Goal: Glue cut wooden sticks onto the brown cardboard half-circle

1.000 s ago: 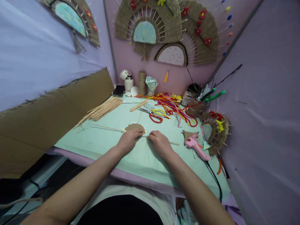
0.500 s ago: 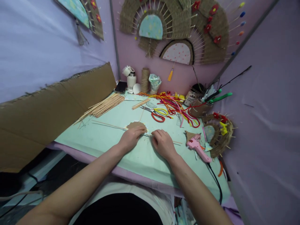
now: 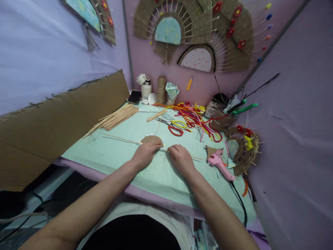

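Note:
A brown cardboard half-disc lies on the pale green table cover, with thin wooden sticks reaching out from it. One stick runs off to the left and another points away from me. My left hand presses its fingertips on the right front part of the cardboard. Just to the right, my right hand has its fingers pinched round a wooden stick, whose far end shows past the hand. The spot between the fingertips is small and partly hidden.
Behind the cardboard lie scissors and tangled coloured pipe cleaners. A bundle of sticks rests at left beside an upright cardboard sheet. At right are a pink glue gun with its cord and a woven fan. Twine stands behind.

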Tool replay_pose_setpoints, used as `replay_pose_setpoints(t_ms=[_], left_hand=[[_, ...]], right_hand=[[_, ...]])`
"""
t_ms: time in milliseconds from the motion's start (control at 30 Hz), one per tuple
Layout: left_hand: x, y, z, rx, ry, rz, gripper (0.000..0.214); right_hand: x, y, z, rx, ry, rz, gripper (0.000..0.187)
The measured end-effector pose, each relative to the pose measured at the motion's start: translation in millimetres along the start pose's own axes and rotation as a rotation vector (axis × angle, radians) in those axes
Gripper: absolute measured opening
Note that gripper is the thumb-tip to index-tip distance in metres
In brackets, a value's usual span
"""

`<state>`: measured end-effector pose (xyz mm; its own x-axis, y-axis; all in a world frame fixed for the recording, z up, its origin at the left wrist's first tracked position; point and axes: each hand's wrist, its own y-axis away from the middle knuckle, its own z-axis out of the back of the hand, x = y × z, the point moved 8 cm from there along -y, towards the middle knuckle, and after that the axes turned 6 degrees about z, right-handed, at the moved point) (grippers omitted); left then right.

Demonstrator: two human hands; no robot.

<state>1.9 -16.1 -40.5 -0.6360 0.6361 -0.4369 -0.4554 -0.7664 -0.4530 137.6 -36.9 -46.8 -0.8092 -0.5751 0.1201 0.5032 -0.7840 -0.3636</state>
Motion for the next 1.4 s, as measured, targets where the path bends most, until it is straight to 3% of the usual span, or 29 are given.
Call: replay_pose_setpoints(t_ms=[933, 1133, 1400], left_hand=[[6.5, -0.6, -8.6, 0.108, -0.048, 0.096, 0.045], [4.5, -1.3, -7.2, 0.127, -0.051, 0.12, 0.046], [4.4, -2.0, -7.9, 0.142, -0.071, 0.128, 0.045]], right_hand=[[0.6, 0.0, -3.1, -0.02, -0.029, 0.027, 0.027], [-0.9, 0.4, -7.4, -0.051, -0.015, 0.046, 0.021], [0.5, -2.1, -10.7, 0.01, 0.021, 0.048, 0.021]])
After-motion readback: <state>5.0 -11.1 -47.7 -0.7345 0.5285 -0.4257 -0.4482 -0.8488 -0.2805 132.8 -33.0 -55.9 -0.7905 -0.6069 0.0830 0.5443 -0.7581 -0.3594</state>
